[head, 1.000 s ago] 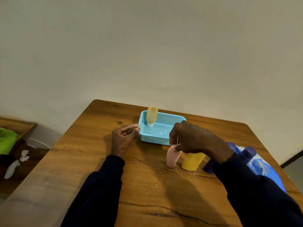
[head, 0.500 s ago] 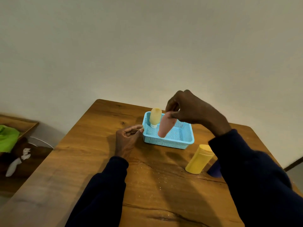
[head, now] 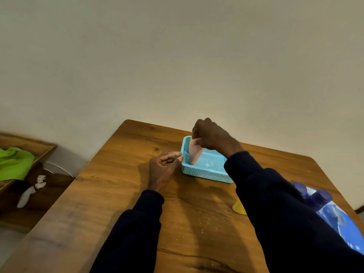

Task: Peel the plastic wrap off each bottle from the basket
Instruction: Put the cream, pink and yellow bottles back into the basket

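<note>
A right hand (head: pixel 211 134) pinches the top of a pink soft plastic bottle (head: pixel 194 154), which is tilted with its lower end inside a light-blue perforated plastic basket (head: pixel 206 173) near the wooden table's (head: pixel 118 184) far edge. The left hand (head: pixel 162 170) rests just beside the basket's left wall, fingers loosely curled; whether it holds anything cannot be told.

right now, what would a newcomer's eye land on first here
First the bright blue basket toward the far side of the table, where the right hand grips a pink bottle by its top, its lower end tilted down inside the basket. Next the left hand, loosely curled just left of the basket, and a green cloth off the table at far left.
</note>
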